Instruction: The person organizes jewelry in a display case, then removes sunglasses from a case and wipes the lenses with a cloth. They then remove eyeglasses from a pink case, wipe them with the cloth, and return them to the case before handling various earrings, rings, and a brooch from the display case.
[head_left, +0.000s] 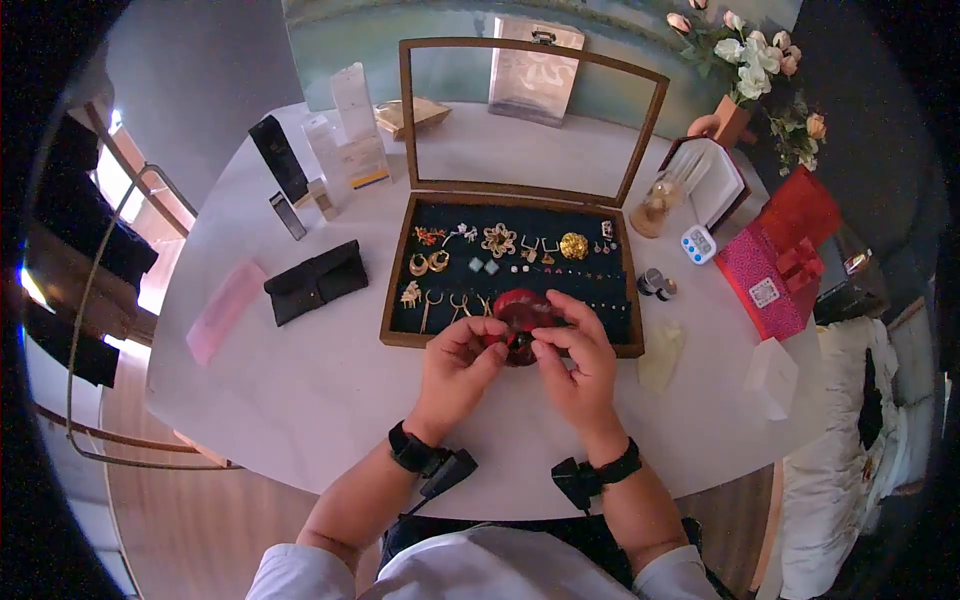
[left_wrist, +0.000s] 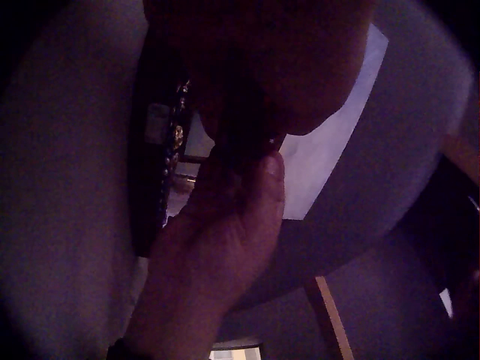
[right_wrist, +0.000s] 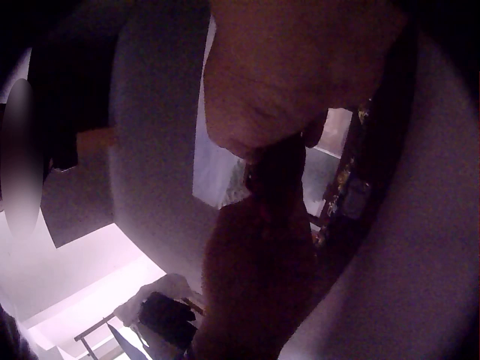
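Both hands meet over the front edge of an open wooden jewelry display case (head_left: 400, 250). Between them is a small red round case (head_left: 522, 308) with its rounded lid tipped up, glossy and dark inside. My left hand (head_left: 455, 375) pinches its left side with thumb and fingers. Fingers of my right hand (head_left: 580, 370) grip the right side, thumb tip close to the opening. Rows of earrings and brooches, including a gold flower brooch (head_left: 573, 246), lie on the display case's dark lining. Both wrist views are dark, the hands meeting there and hiding the red case.
Behind stands the display case's raised glass lid (head_left: 535, 120). To the left lie a black pouch (head_left: 318, 282) and a pink case (head_left: 225, 310). On the right are a white timer (head_left: 698, 244), a red gift bag (head_left: 765, 275) and a small white box (head_left: 771, 378).
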